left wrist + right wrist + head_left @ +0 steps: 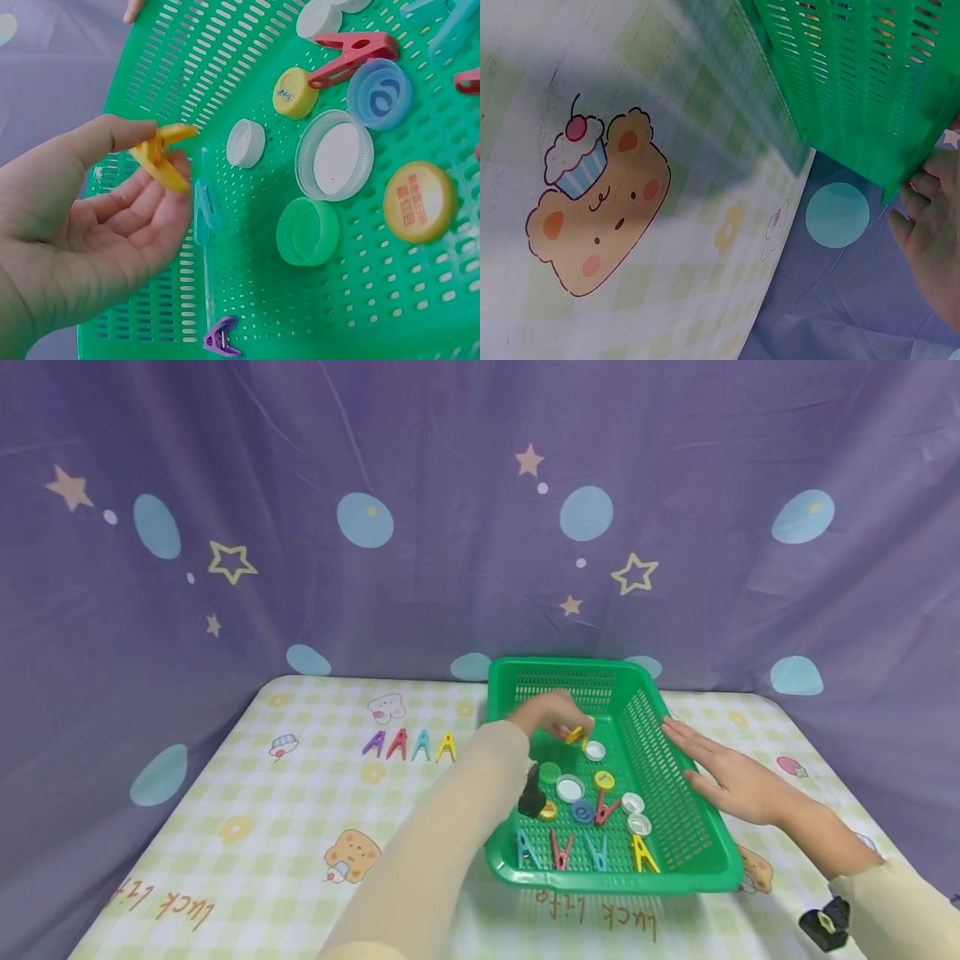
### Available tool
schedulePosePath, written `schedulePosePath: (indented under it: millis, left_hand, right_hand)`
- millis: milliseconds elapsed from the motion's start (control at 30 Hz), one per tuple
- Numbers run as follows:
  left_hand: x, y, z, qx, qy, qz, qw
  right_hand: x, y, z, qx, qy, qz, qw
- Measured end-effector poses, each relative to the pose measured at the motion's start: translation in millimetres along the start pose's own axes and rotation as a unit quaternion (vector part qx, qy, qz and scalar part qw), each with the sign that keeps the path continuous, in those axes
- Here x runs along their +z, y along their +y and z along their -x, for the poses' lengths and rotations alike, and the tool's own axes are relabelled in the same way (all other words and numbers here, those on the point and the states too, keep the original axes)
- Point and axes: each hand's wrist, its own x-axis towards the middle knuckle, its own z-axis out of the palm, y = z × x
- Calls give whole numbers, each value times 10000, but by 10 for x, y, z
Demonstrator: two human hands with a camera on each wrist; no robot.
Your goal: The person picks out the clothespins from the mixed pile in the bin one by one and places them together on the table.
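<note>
My left hand (557, 713) is inside the green basket (611, 883), near its far end. Between thumb and fingers it pinches a yellow clothespin (163, 156), held above the basket floor. Close by are a white bottle cap (246, 143), a light blue clothespin (206, 213) and a purple clothespin (223, 337). On the right side, my right hand (738, 777) lies with extended fingers at the basket's rim, holding nothing. In the right wrist view its fingertips (922, 182) are right at the green edge.
More caps, such as a blue cap (582, 812) and a green cap (550, 772), lie in the basket with red, blue and yellow clothespins. Left of it, purple, red, blue and yellow clothespins (446, 747) form a row on the checked tablecloth (285, 810). A purple curtain (450, 593) hangs behind.
</note>
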Motion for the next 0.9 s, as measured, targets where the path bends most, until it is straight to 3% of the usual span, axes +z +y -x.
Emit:
schedulePosePath:
  millis: [300, 433, 733, 900]
  left_hand:
    - [7, 8, 18, -8, -749, 1343, 9881]
    - [19, 18, 45, 11, -895, 1575, 9835]
    - [-6, -22, 127, -316, -918, 2146, 9719]
    - [-55, -38, 194, -291, -1082, 2192, 9692]
  right_hand:
    - [7, 5, 3, 26, -1, 23, 10000]
    - [5, 1, 0, 85, -8, 66, 9999]
    - [13, 8, 6, 86, 5, 36, 10000]
    - [4, 11, 3, 39, 40, 13, 10000]
